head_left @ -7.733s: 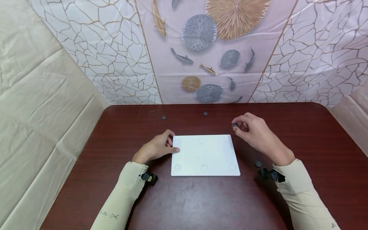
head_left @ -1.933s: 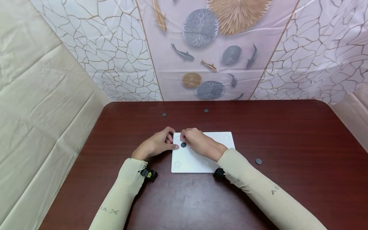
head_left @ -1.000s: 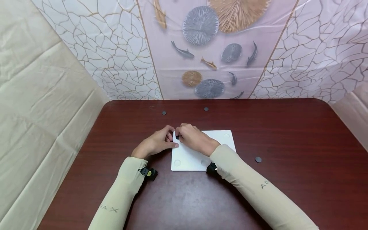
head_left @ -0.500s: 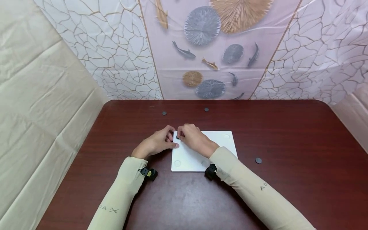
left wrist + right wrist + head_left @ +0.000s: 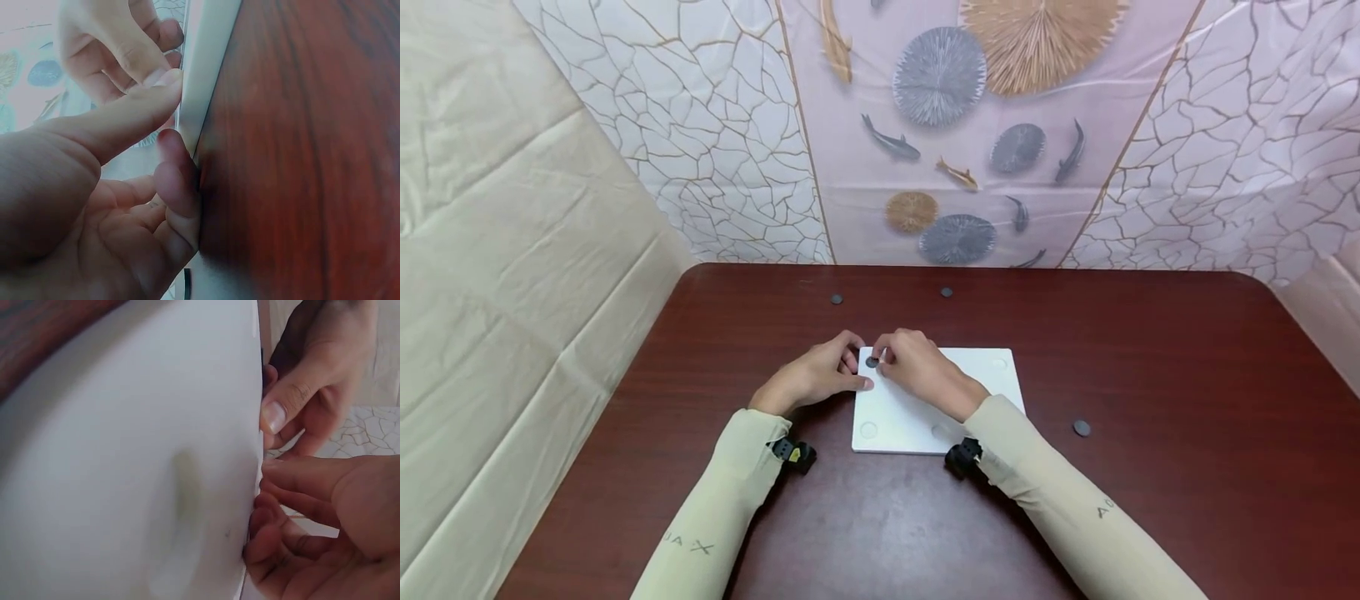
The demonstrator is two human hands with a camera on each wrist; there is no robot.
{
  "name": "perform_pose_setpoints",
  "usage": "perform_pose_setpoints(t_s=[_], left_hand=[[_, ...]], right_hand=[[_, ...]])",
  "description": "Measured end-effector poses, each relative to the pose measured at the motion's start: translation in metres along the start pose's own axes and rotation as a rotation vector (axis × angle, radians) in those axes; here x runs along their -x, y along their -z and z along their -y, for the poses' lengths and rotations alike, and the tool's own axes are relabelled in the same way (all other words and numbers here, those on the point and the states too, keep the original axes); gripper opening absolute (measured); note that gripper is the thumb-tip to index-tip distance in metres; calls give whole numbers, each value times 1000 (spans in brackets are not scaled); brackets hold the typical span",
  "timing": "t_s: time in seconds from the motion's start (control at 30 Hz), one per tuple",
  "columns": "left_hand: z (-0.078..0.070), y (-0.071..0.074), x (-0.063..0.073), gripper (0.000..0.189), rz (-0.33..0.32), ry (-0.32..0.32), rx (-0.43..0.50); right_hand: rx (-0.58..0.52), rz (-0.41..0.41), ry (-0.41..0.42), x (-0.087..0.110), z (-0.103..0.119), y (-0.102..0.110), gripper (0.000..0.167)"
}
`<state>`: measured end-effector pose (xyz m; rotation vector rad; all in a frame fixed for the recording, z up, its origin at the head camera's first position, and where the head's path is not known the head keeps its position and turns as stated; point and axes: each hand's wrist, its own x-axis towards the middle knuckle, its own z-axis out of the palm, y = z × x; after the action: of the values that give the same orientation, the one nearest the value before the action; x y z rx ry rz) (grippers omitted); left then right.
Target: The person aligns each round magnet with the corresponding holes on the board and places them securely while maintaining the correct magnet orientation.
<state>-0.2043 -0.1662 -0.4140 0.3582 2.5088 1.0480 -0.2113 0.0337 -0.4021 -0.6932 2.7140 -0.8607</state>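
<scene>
A white board [image 5: 898, 412] with shallow round recesses lies on the table. My left hand [image 5: 816, 377] holds its left edge, thumb on top and the other fingers at the side. A small dark grey disc [image 5: 872, 362] lies flat at the board's far left recess. Over that corner is my right hand [image 5: 921, 372], its thumb and index finger parted beside the disc's right edge. In the right wrist view, the right hand's fingertips [image 5: 265, 540] are at the board's surface, with no disc visible between them. The left thumb [image 5: 147, 103] presses the board in the left wrist view.
On the dark red table [image 5: 1150, 350], one grey disc [image 5: 837, 299] lies at the back left. Another disc [image 5: 947, 292] is at the back middle, and a third disc [image 5: 1082, 428] lies right of the board. A patterned cloth [image 5: 955, 183] hangs behind the table.
My right hand has carried a disc from right of the board to its far left recess. Its fingers have now drawn slightly off the disc. The left hand keeps its hold.
</scene>
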Motion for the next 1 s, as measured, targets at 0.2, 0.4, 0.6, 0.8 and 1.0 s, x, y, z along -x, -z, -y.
perform_pose_setpoints(t_s=[0.2, 0.4, 0.6, 0.8, 1.0], left_hand=[[-3, -8, -3, 52, 11, 0, 3], [-5, -10, -4, 54, 9, 26, 21], [-5, -1, -4, 56, 12, 29, 14], [-3, 4, -3, 57, 18, 25, 10], [1, 1, 0, 57, 18, 34, 18]], right_hand=[[-41, -50, -16, 13, -16, 9, 18], [-49, -13, -45, 19, -29, 26, 23], [-45, -23, -57, 20, -39, 45, 28], [-66, -56, -57, 21, -51, 60, 30], [-49, -4, -65, 22, -62, 65, 34]])
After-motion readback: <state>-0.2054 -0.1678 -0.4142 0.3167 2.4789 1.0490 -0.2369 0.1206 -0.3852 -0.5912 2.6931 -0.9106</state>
